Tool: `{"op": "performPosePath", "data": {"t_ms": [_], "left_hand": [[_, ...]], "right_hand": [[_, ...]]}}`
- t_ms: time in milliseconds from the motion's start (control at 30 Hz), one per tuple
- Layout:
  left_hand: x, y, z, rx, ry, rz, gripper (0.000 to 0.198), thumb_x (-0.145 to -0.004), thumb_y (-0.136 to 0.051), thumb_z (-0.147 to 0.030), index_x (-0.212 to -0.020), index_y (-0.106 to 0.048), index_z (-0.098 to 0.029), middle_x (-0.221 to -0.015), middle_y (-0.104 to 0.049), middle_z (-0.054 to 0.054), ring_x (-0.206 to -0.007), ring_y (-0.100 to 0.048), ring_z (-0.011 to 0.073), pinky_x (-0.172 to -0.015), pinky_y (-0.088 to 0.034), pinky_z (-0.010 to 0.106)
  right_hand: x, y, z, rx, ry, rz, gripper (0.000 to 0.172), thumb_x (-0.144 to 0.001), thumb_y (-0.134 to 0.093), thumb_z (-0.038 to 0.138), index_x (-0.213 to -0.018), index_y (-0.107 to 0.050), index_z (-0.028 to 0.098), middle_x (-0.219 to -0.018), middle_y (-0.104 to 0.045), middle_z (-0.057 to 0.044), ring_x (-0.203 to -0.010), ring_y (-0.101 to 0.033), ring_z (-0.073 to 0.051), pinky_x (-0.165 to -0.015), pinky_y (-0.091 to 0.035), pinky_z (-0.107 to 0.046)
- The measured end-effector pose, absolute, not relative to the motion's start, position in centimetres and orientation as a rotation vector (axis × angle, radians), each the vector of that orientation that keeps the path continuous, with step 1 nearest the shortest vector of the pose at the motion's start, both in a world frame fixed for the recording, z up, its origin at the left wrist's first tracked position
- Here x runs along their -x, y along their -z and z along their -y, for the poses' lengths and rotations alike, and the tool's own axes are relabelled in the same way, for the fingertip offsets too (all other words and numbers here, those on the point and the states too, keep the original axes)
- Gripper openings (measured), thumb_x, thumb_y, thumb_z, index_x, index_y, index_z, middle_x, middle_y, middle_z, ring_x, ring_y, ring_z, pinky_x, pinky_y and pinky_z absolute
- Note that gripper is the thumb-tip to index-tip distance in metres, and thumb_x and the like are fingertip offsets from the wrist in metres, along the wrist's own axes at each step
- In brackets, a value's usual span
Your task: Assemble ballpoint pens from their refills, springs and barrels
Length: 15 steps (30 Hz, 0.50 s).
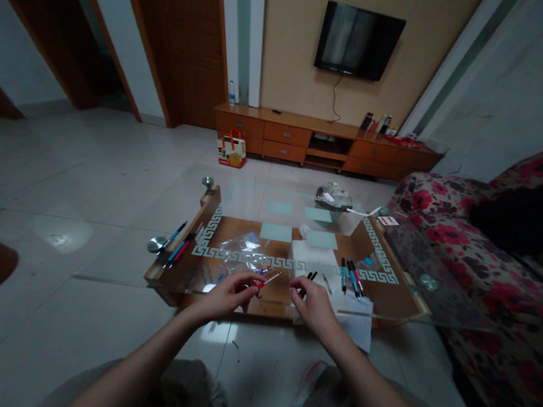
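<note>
My left hand (235, 291) is closed in a pinch around a red pen part (260, 285), from which a thin, pale pen refill (272, 277) points up and to the right. Across a small gap, my right hand (312, 301) has its thumb and fingertips pressed together; anything between them is too small to make out. Just beyond the right fingers lie two short black pieces (312, 276) on the glass table (116, 261). Several pens (352, 279) rest to the right of that hand. More pens (179, 249) lie near the table's left end. A clear plastic bag (243, 248) sits beyond my left hand.
White paper (356, 323) shows near the table's front right. A dark bowl-like container (333, 197) stands at the far side. The floral sofa (431, 216) borders the right. Past the table are a paper bag (231, 151) and a low TV cabinet (286, 134).
</note>
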State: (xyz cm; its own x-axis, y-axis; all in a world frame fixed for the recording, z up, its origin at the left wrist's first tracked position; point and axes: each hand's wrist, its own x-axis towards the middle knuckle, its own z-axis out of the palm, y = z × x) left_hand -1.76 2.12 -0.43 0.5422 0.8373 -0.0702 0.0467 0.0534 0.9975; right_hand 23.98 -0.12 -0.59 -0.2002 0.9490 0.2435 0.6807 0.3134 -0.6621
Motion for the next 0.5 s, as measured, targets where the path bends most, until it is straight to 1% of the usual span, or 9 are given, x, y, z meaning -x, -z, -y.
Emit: {"op": "performPosePath", "data": {"t_ms": [100,233,333,500], "left_hand": [[1.75,0.43,-2.1,-1.402,-0.726,-0.826,0.045,-0.089,-0.062,-0.048,-0.12,-0.06,-0.015,-0.09,-0.064,0.005,-0.06,-0.058,0.0099,-0.055,-0.05,0.023],[1.75,0.38,-2.05,-1.391,-0.725,-0.826,0.047,-0.088,-0.062,-0.049,-0.12,-0.059,-0.015,-0.091,-0.064,0.006,-0.06,-0.058,0.0099,-0.055,-0.051,0.024],[1.76,0.44,-2.08,-1.389,-0.719,-0.825,0.049,-0.087,-0.063,-0.05,-0.121,-0.06,-0.015,-0.09,-0.064,0.006,-0.061,-0.058,0.0105,-0.055,-0.051,0.024],[1.81,0.81,-2.2,-1.404,-0.729,-0.822,0.048,-0.087,-0.063,-0.05,-0.121,-0.06,-0.015,-0.089,-0.064,0.005,-0.062,-0.057,0.0107,-0.055,-0.05,0.024]], "right_hand": [[-23.96,0.49,0.31,1.416,-0.472,2.047,0.017,-0.088,-0.055,0.016,-0.099,-0.067,0.022,-0.092,-0.07,-0.004,-0.085,-0.065,-0.019,-0.077,-0.049,-0.031],[-23.9,0.44,0.52,1.432,-0.42,2.117,0.019,-0.091,-0.053,0.016,-0.103,-0.067,0.022,-0.098,-0.067,-0.006,-0.092,-0.064,-0.019,-0.082,-0.05,-0.032],[-23.76,0.37,0.64,1.471,-0.418,2.159,0.026,-0.092,-0.051,0.017,-0.113,-0.065,0.023,-0.106,-0.065,-0.007,-0.098,-0.063,-0.019,-0.086,-0.049,-0.032],[-23.56,0.29,0.82,1.563,-0.431,2.233,0.041,-0.092,-0.051,0.02,-0.132,-0.056,0.024,-0.117,-0.06,-0.008,-0.104,-0.061,-0.02,-0.09,-0.049,-0.03]]}}
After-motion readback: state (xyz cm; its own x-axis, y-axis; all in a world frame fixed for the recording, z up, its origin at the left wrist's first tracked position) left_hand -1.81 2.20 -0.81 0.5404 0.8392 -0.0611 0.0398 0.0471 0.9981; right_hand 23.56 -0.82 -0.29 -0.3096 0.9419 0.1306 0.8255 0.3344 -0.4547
